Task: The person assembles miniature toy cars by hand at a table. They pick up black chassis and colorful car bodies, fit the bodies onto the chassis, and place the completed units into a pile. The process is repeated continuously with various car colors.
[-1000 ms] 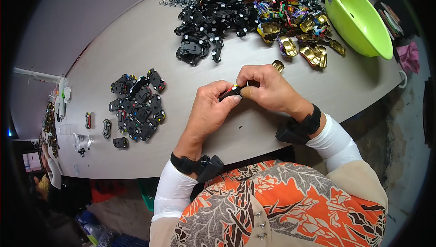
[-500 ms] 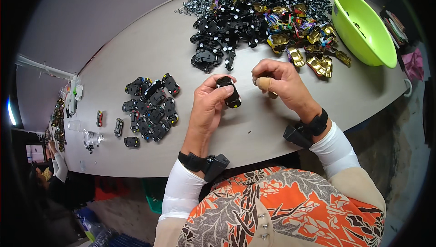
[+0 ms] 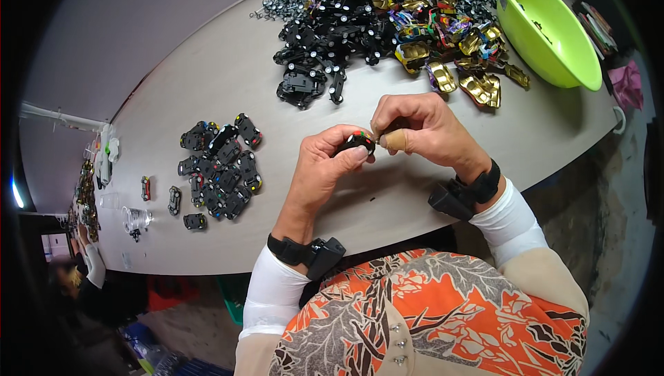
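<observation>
A small black toy car [image 3: 357,142] with tiny red and green dots is held up just above the middle of the desk [image 3: 207,78]. The left hand [image 3: 325,172] has its grip closed around the car, thumb on one side and fingers on the other. The right hand [image 3: 422,130] is touching the car's end, with its fingertips pinched together there; a tan cover sits on one fingertip [image 3: 396,140], and I cannot tell if it holds a small part. Both wrists wear black bands with a little black box on them, and the sleeves are white. To the left on the desk lies a small bunch of finished black toy cars [image 3: 221,168], close together, with a few more lying apart near the desk's left edge. Far across the desk is a big heap of black car bottoms with wheels [image 3: 332,44]. Right beside that heap lie shiny gold car tops [image 3: 477,85] and some colourful ones. A lime green bowl [image 3: 553,37] stands at the far right end, near the gold tops.
</observation>
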A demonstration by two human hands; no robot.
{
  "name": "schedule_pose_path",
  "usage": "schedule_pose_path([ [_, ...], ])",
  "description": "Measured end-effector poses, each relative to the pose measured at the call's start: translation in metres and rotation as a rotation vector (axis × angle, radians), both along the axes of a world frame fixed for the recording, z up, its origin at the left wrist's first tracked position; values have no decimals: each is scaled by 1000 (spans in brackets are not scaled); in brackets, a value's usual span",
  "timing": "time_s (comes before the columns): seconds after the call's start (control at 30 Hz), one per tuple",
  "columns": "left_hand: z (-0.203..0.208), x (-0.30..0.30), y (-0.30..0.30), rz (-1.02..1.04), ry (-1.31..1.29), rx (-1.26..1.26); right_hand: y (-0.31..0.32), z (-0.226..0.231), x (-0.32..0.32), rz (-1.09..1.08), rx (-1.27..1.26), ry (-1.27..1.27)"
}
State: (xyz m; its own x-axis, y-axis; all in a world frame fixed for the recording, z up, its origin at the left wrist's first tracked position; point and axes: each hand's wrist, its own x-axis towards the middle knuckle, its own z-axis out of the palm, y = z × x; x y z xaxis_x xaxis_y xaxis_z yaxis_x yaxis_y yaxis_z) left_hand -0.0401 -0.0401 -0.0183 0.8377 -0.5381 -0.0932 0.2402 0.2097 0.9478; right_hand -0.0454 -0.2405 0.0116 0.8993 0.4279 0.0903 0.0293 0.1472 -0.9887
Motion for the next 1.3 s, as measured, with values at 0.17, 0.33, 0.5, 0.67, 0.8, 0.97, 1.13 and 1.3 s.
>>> schedule_pose_path([
  [0.17,1,-3,0,-14,-46,121,2,0,-2,-12,-181,-185],
  [0.33,3,-4,1,-41,-60,177,0,-11,4,1,-223,-273],
  [0.5,4,-3,-1,-42,-65,165,-1,-16,6,59,-82,-116],
  [0.67,5,-3,-1,-60,-63,197,2,-10,2,52,-215,-28],
  [0.8,1,-4,-2,-12,-161,280,8,-10,1,-38,-445,-75],
  [0.97,-7,-5,-2,70,-397,474,20,-22,-4,-156,-509,-160],
  [1.13,2,-6,5,108,-477,587,30,-28,-9,-209,-537,-377],
  [1.3,21,26,69,500,-631,896,-10,-13,8,-299,-422,-299],
])
